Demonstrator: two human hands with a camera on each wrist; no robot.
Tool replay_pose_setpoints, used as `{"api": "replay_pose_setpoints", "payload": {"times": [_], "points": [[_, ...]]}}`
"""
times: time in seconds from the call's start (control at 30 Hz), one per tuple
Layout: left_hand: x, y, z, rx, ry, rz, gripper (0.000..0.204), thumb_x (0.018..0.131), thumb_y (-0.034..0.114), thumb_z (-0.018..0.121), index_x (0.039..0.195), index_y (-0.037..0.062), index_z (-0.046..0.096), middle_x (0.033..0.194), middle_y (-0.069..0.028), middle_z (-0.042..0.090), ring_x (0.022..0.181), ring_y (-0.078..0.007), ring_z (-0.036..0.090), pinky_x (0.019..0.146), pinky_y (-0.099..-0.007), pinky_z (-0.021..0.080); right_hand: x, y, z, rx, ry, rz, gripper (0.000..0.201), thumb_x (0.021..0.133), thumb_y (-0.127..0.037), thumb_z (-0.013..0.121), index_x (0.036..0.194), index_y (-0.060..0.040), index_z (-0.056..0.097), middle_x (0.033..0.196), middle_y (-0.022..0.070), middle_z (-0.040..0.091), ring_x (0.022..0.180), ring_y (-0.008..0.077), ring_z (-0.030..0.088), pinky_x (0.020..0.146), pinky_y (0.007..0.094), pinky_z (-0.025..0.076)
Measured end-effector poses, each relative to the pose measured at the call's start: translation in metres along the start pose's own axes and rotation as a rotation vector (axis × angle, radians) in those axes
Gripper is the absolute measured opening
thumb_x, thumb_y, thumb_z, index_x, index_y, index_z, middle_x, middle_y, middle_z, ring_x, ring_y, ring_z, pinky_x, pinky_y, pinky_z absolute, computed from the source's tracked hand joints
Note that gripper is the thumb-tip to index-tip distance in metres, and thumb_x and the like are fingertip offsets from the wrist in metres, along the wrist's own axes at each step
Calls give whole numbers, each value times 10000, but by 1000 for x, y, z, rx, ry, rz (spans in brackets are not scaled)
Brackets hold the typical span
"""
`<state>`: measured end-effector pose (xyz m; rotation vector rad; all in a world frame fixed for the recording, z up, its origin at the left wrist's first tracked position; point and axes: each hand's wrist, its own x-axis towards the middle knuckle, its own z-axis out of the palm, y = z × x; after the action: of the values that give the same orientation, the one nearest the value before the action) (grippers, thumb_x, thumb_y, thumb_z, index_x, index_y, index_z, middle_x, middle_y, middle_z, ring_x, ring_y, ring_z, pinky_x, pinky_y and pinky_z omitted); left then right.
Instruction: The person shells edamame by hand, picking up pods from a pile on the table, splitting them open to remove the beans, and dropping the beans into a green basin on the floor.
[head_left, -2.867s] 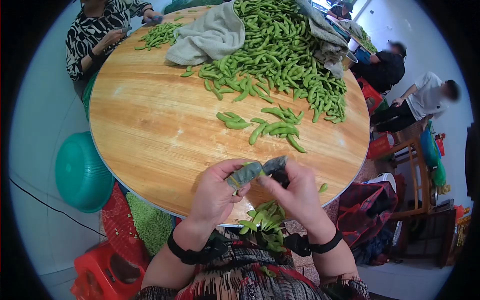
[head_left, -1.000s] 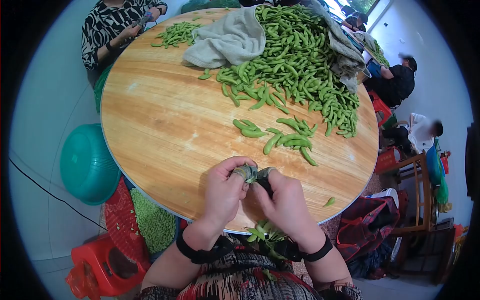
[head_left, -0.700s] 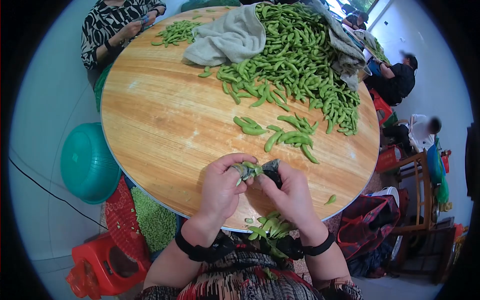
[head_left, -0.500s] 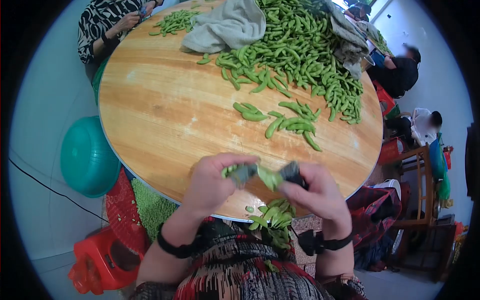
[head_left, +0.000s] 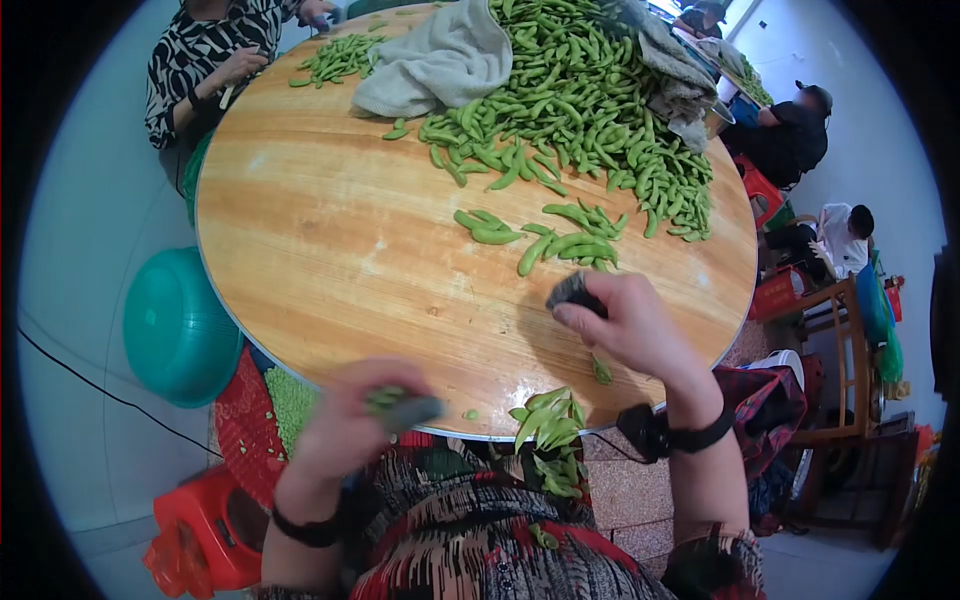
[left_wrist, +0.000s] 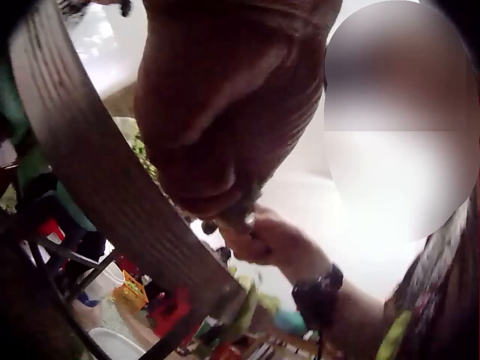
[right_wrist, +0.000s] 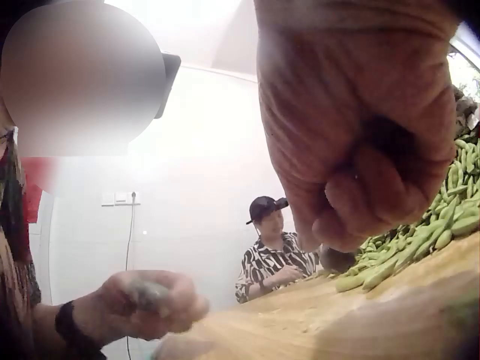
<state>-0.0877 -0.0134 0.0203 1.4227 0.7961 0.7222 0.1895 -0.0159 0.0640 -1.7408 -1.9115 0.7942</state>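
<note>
- Locate small green beans in left hand, low over near table edge; blurred, count unreadable.
- Record left fingers as curled round beans, with grey covering at thumb side.
- Record right hand as clenched, above round, wood-grained tabletop; dark grey covering at fingertips, no pod visible in grasp.
- Note change: from both hands together at pale green pod to hands well apart, with no pod between.
- Judge as likely end of joint handling of that pod; beans apparently retained on left, pod apparently released from right. Cannot confirm exact landing place.
- Find limp, pale green shells at near edge, between hands; single green piece just below right hand.
- Find small group of plump green pods beyond right hand; large heap of green pods farther back, beside pale grey cloth.
- Place loose pale green beans below table edge, near left hand; rounded teal plastic basin farther left.
</note>
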Motion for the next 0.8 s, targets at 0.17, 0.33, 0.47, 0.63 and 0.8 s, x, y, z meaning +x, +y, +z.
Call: {"api": "replay_pose_setpoints", "payload": {"times": [0.17,0.33,0.47,0.63,0.8], "points": [[-73,-63,-91,-283,591,-165,228,702,88,694,917,46,632,950,-86,605,835,-139,570,679,-221,446,69,0,2,-275,93,-143,221,783,-205,593,815,13,607,737,207,603,710,345,596,645,416,463],[-85,-118,-93,911,451,-276,375,702,100,686,1064,39,609,1227,-225,483,1110,-319,498,907,-341,409,112,1,26,-393,81,-166,218,793,-211,583,863,-6,608,739,196,611,717,357,593,649,423,466],[-90,-128,-112,1067,653,-239,287,758,54,622,1043,25,610,1069,-211,570,977,-321,557,834,-362,442,80,-5,23,-410,3,-106,192,788,-204,579,807,-14,602,724,197,605,706,372,583,648,442,465],[-75,-65,-96,-287,696,-53,230,872,37,479,1083,4,565,743,-17,583,496,-58,461,427,-203,365,41,23,17,-402,72,-181,206,784,-211,593,788,-5,587,678,194,586,660,367,575,600,442,453],[-19,-3,2,117,463,214,319,801,-13,580,1116,35,563,721,-12,563,609,-93,532,526,-233,439,6,5,2,-215,219,50,243,759,-221,656,749,10,581,635,183,574,583,343,566,532,402,436]]}}
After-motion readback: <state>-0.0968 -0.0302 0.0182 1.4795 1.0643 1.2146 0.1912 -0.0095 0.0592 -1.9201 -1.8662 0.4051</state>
